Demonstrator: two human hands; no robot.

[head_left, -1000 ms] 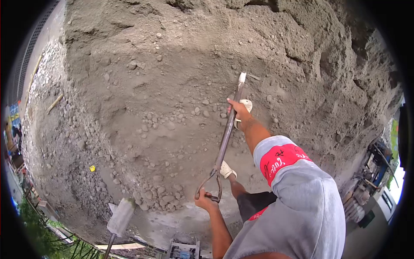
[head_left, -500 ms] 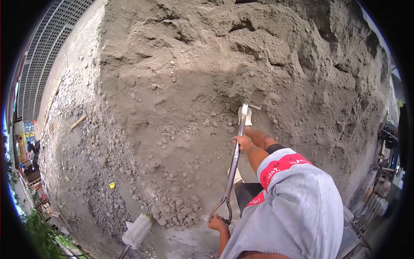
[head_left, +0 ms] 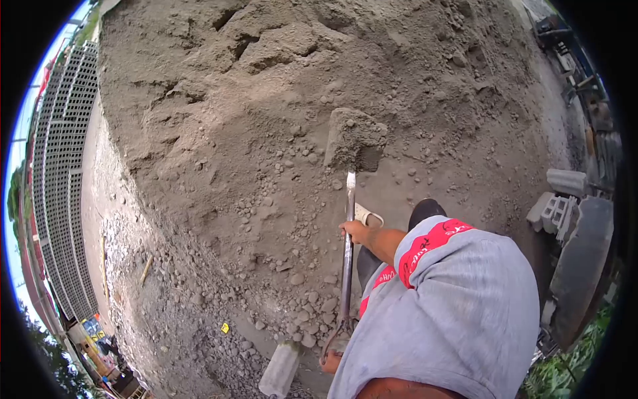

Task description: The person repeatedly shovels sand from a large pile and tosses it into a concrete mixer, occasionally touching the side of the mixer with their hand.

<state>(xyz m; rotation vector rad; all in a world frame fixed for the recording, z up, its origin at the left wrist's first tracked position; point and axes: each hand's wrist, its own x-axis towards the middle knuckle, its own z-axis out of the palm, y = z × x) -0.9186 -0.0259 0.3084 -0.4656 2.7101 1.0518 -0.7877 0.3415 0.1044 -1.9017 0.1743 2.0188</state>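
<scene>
A long-handled shovel runs up the middle of the view. Its blade carries a heap of grey sand with small stones in it, in front of a big sand pile. Midway along the shaft, my right hand is wrapped round it. My left hand is at the looped end grip, partly hidden by my grey shirt. Near the shaft shows one foot in a pale clog.
Stones lie loose beside the shaft. A pale grey blade-like object rests at the bottom, near a yellow scrap. Stacked hollow blocks line the left. More blocks and a dark sheet stand on the right.
The shovel's blade was low at the foot of the pile beside a foot; now it is farther out with sand on it. Both hands stay on the shovel. The view has swung round.
</scene>
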